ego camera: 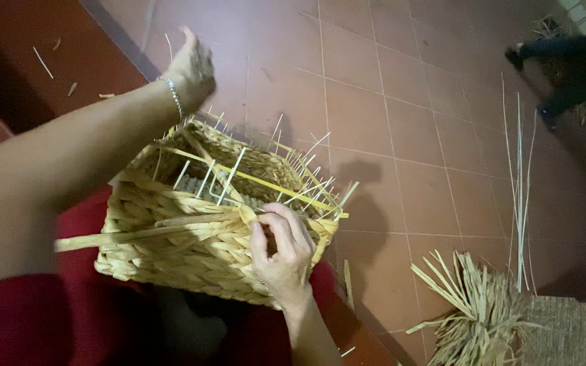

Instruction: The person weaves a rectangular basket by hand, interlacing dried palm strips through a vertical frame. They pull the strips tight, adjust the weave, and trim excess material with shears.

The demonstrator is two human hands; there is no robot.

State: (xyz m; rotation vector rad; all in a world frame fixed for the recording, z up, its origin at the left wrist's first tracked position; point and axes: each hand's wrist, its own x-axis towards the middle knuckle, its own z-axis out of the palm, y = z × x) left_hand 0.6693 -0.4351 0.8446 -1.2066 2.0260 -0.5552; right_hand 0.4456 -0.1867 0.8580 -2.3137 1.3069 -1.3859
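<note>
A rectangular woven straw basket (171, 251) rests on my lap, over red cloth. Loose straw ends stick up from its rim. My right hand (283, 247) presses on the basket's near right corner, fingers pinched on a flat straw strand (144, 234) that runs left across the front wall. My left hand (192, 68) is raised beyond the basket's far side, wearing a silver bracelet; its fingers are curled, and I cannot see whether a thin strand is in them. A long yellow strand (259, 183) crosses the basket's open top.
Red tiled floor (388, 135) spreads around. A bundle of dry straw (473, 312) lies at the lower right beside a woven mat (574, 332). Several long thin stalks (520, 190) lie on the tiles. Dark shoes of another person (564, 68) show at the top right.
</note>
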